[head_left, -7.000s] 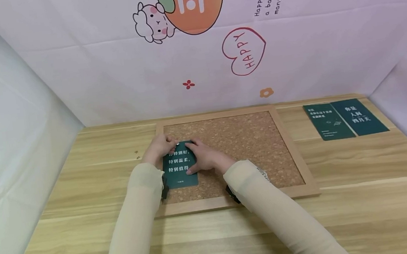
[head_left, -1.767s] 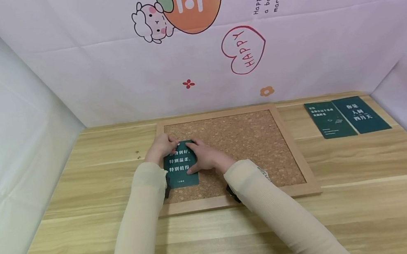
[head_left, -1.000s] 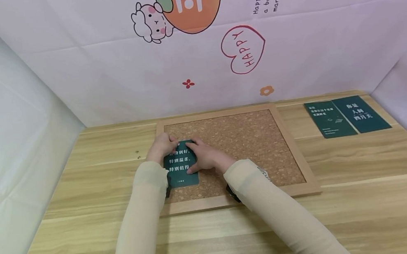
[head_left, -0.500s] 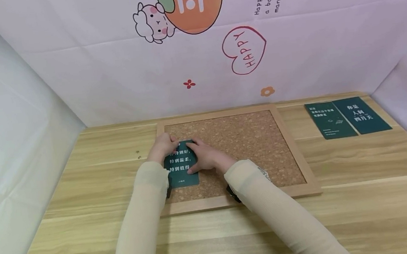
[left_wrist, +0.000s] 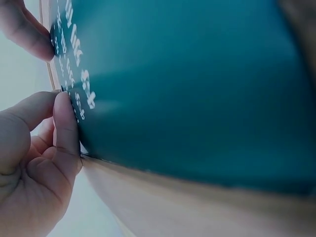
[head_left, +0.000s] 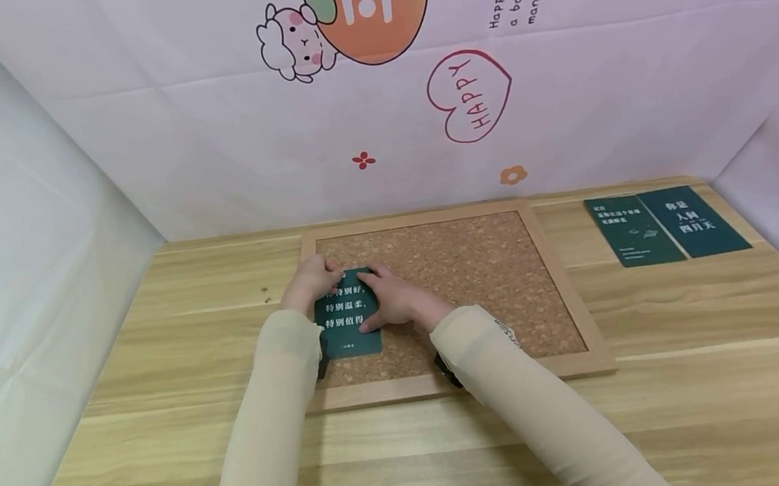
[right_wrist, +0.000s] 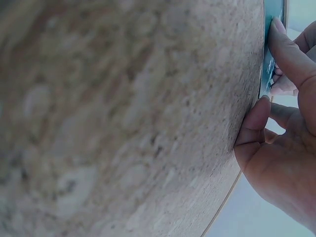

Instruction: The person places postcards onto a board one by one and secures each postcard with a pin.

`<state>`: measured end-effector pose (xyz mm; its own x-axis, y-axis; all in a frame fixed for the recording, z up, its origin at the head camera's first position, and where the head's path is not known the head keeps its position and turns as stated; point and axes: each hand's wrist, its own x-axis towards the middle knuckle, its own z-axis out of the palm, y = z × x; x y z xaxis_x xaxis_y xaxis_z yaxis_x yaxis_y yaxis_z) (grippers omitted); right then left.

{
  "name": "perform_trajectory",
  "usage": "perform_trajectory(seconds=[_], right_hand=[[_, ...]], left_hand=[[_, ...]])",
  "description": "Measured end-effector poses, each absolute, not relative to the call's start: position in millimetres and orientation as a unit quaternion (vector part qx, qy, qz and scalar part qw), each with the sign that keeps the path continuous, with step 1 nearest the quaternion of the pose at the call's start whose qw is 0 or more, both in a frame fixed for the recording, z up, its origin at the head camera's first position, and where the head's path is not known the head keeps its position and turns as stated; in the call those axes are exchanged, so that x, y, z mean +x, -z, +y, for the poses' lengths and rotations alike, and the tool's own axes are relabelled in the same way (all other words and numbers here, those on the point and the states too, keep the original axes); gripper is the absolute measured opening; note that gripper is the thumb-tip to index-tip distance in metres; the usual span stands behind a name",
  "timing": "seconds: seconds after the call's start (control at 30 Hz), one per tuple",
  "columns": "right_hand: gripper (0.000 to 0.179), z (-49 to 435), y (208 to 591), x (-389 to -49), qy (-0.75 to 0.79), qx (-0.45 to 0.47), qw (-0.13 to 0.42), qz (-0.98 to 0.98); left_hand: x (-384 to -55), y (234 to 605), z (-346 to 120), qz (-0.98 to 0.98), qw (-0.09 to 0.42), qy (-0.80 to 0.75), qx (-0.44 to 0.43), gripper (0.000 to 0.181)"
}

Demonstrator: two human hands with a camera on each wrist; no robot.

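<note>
A dark green card with white Chinese characters lies on the left part of a wood-framed cork board. My left hand is at the card's upper left, thumb and forefinger pinching a tiny pale pushpin at the top edge. The fingertips hide most of the pin. In the left wrist view these fingers press together right at the card's surface. My right hand rests with thumb and forefinger spread along the card's right side. Its thumb lies low at the card's edge in the right wrist view.
Two more green cards, one with a planet drawing and one with larger writing, lie side by side at the table's back right. A white printed cloth stands behind the wooden table, with white cloth at both sides.
Both hands keep the same places on the card. The left fingers have shifted very slightly at the pin; the whole view drifts a little. The other cards stay put.
</note>
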<state>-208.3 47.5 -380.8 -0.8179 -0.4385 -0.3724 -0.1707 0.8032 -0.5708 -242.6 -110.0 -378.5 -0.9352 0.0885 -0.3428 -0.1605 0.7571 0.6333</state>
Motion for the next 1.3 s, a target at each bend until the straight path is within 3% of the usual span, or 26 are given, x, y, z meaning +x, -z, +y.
perform_trajectory(seconds=[0.53, 1.13, 1.3], right_hand=[[0.091, 47.3, 379.1, -208.7, 0.257, -0.165, 0.255, 0.918], [0.091, 45.6, 382.0, -208.8, 0.258, -0.168, 0.250, 0.918], [0.091, 46.2, 381.7, -209.5, 0.258, -0.166, 0.250, 0.919]], left_hand=[[-240.9, 382.9, -117.6, 0.890, 0.192, -0.413, -0.022, 0.028], [-235.6, 379.9, -116.2, 0.914, 0.177, -0.365, 0.011, 0.031], [-235.1, 376.4, -118.1, 0.920, 0.149, -0.362, 0.008, 0.028]])
